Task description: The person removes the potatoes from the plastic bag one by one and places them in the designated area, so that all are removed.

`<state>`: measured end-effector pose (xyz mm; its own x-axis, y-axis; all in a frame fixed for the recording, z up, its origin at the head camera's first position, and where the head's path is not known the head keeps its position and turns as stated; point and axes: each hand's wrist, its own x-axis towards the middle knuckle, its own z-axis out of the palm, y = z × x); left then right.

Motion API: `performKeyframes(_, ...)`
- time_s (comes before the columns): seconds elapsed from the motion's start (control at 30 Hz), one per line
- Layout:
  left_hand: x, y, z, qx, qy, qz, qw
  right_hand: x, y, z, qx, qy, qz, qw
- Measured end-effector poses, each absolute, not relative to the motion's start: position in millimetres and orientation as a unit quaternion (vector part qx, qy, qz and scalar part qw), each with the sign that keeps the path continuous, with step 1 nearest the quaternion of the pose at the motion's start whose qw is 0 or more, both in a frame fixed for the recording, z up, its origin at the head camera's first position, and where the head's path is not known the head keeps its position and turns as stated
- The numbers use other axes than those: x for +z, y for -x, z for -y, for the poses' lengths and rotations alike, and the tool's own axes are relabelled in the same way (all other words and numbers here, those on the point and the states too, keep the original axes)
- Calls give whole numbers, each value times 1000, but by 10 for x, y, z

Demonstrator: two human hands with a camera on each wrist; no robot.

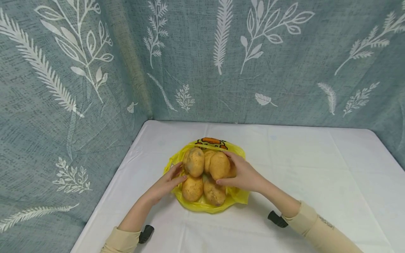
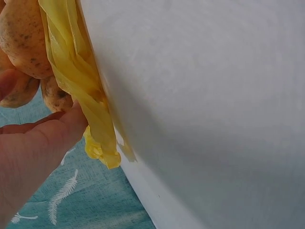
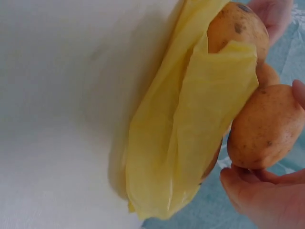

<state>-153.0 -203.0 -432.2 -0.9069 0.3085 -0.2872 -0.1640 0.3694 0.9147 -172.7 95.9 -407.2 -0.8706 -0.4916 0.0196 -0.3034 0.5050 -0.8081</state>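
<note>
Head view: potatoes point(image 1: 192, 189) fill a yellow bag point(image 1: 242, 197) on the bench point(image 1: 316, 161); the right hand point(image 1: 245, 173) grips an upper potato point(image 1: 219, 166), the left hand point(image 1: 164, 185) lies beside them, fingers apart. Left wrist: whether those touch a potato is hard to tell. Right wrist: fingers point(image 3: 240, 188) span that potato's middle, sensible for something presumably firm, weighty.
</note>
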Motion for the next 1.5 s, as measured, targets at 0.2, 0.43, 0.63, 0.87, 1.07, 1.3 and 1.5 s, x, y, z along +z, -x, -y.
performKeyframes(0.2,-4316,1525,2033,559,-45,-801,211,-4025,1725,-1066,-457,215,-855,116)
performKeyframes(0.43,-4308,1516,2025,554,-46,-805,206,-4029,1781,-1218,-482,225,-841,100)
performKeyframes(0.63,-4308,1521,2021,554,-47,-805,207,-4019,1830,-1358,-488,221,-840,85)
performKeyframes(0.87,-4310,1517,2025,555,-48,-804,207,-4044,1905,-1506,-497,203,-839,89)
performKeyframes(1.07,-4307,1515,2024,553,-48,-805,208,-4060,1975,-1634,-493,198,-843,91)
performKeyframes(1.3,-4304,1512,2022,552,-48,-806,208,-4104,2039,-1767,-482,190,-851,90)
performKeyframes(1.5,-4302,1509,2019,551,-47,-806,209,-4163,2094,-1860,-467,175,-862,90)
